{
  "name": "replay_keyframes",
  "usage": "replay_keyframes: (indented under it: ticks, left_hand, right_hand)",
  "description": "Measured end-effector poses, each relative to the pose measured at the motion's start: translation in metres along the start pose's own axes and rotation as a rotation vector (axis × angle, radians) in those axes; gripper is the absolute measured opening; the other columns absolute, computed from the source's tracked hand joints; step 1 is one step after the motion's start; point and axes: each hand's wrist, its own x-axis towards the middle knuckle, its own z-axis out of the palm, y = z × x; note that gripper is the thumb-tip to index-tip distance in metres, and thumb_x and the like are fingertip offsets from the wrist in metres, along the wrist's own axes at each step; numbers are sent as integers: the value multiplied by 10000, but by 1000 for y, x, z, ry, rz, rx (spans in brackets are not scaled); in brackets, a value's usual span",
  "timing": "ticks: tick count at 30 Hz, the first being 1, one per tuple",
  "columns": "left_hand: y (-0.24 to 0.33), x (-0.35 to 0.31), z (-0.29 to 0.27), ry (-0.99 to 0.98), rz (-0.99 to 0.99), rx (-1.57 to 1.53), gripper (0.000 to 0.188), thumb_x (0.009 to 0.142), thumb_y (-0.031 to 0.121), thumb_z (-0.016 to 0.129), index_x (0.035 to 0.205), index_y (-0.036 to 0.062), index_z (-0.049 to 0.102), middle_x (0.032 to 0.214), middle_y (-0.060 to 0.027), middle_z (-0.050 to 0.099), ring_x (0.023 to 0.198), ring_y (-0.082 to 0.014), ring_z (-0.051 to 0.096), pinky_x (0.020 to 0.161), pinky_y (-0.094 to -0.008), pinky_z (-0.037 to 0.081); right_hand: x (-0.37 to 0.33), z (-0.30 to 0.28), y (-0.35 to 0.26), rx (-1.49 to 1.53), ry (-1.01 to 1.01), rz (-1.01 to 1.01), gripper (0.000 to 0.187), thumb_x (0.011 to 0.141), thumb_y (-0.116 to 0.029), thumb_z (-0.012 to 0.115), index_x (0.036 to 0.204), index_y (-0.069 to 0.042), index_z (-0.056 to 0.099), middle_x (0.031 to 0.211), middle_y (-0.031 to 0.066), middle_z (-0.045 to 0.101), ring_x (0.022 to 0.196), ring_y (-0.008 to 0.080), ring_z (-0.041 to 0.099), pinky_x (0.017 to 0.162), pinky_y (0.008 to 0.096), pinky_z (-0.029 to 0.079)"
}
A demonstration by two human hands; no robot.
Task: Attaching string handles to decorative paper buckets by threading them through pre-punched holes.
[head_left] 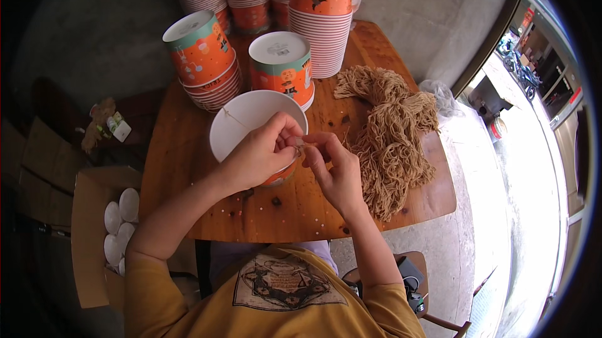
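A paper bucket [241, 143], white inside and orange outside, stands tilted on the wooden table in front of me. A thin piece of tan twine [237, 118] runs from its far-left rim down inside the wall. At the bucket's right rim my left hand [263, 153] is closed in a pinch on the twine's other end, partly hidden by the fingers. Facing it, my right hand [335, 172] pinches at the same spot, fingertips close to the left ones. Right of my right hand lies a large heap of cut tan twine [398, 147].
Upside-down buckets [280, 68] and taller stacks [321, 31] stand along the back of the wooden table [426, 194]. A cardboard box [88, 244] holding several white round-ended items sits at lower left. Clear plastic [441, 96] hangs at the right edge; a stool [417, 269] stands lower right.
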Motion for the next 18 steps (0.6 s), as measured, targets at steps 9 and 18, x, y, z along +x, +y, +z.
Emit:
replay_keyframes:
  ticks: [9,18]
  left_hand:
    - [0,1,3,42,102,129,214,858,-40,598,1030,21,486,883,-46,575,774,-118,574,704,-284,507]
    - [-1,-3,4,93,-24,292,121,875,0,620,969,15,545,849,-24,587,754,-93,577,692,-263,504]
  right_hand:
    - [-4,3,4,-3,-2,35,111,940,-123,622,971,-24,582,703,102,660,631,222,687,571,312,526]
    - [-8,8,12,-3,-33,54,108,947,-111,607,975,-29,543,711,110,660,653,252,689,583,339,528]
